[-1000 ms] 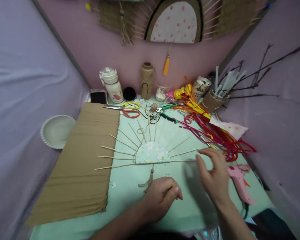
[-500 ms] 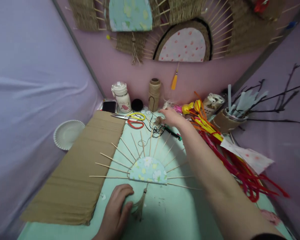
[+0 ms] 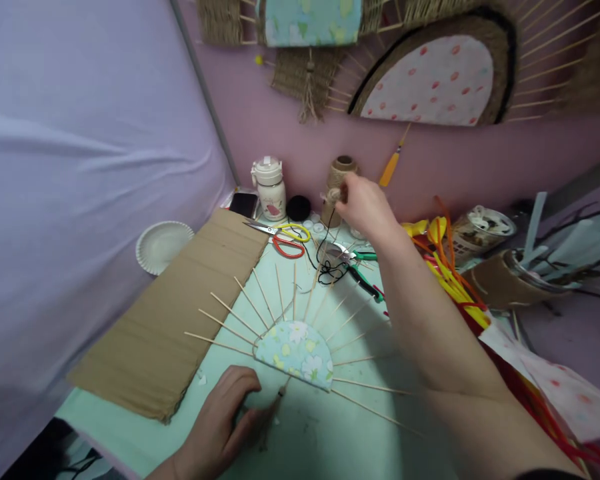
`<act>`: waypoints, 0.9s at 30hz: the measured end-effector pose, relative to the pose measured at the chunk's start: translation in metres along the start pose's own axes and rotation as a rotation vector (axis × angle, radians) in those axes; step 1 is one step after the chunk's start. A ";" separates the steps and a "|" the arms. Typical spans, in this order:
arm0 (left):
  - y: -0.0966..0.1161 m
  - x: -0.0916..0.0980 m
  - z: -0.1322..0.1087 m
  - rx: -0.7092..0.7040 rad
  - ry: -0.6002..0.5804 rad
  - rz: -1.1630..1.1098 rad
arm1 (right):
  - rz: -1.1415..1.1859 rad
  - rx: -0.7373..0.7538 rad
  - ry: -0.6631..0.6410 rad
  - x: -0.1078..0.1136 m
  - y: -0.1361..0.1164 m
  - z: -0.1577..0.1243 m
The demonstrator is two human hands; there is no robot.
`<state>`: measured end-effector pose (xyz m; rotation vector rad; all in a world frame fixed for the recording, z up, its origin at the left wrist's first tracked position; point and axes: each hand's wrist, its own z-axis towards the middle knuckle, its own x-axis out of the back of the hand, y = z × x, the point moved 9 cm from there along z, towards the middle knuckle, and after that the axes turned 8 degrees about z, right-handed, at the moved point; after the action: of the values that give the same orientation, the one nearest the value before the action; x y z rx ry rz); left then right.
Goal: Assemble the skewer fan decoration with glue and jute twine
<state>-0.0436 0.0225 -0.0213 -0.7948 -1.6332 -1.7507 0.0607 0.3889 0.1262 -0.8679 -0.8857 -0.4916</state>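
My right hand [image 3: 365, 207] reaches to the back of the table, its fingers closed on a small light-brown bundle of twine [image 3: 334, 196]. Just behind it stands a tall twine spool [image 3: 343, 172]. My left hand [image 3: 225, 410] rests on the table in front, fingers loosely curved and thumb apart, beside a twine tassel [image 3: 281, 393] that is partly blurred. The tassel hangs from a half-round piece covered in blue floral fabric [image 3: 297, 353]. Thin wooden sticks [image 3: 250, 303] fan out from that piece, and a strand of twine lies along its curved edge.
Behind the sticks lie scissors [image 3: 285, 243], black cord [image 3: 330, 271] and green-handled pliers [image 3: 363, 283]. Cardboard [image 3: 180, 313] and a paper plate [image 3: 164, 248] are on the left; a white bottle [image 3: 270, 190] stands at the back. Pipe cleaners [image 3: 453, 280] and a can [image 3: 505, 280] are at right.
My right hand has risen off the table with the twine bundle, uncovering the pliers. The view has turned to the right. My left hand stays near the tassel.
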 end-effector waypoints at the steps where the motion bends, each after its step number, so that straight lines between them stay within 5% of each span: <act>1: 0.000 0.000 0.000 0.001 0.002 0.003 | 0.084 -0.004 0.107 0.010 0.000 0.003; 5: 0.001 0.001 0.003 -0.022 0.026 0.008 | 0.487 -0.073 0.426 0.033 0.018 -0.001; 9: 0.001 0.001 0.004 -0.048 0.053 0.021 | 0.826 -0.122 0.549 0.049 0.037 -0.013; 13: 0.004 0.005 0.004 -0.058 0.092 -0.002 | 0.914 -0.209 0.477 0.053 0.047 -0.016; 17: 0.028 0.019 0.020 -0.139 0.153 -0.006 | 0.849 -0.276 0.411 0.043 0.053 -0.019; 22: 0.060 0.014 0.087 -0.137 0.030 0.206 | 0.753 -0.327 0.311 0.016 0.051 -0.017; 27: 0.045 -0.006 0.147 0.069 -0.068 0.431 | 0.692 -0.346 0.222 0.002 0.042 -0.009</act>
<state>-0.0018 0.1668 0.0117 -1.0897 -1.4245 -1.3698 0.0954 0.4054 0.1058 -1.3332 -0.2579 -0.1248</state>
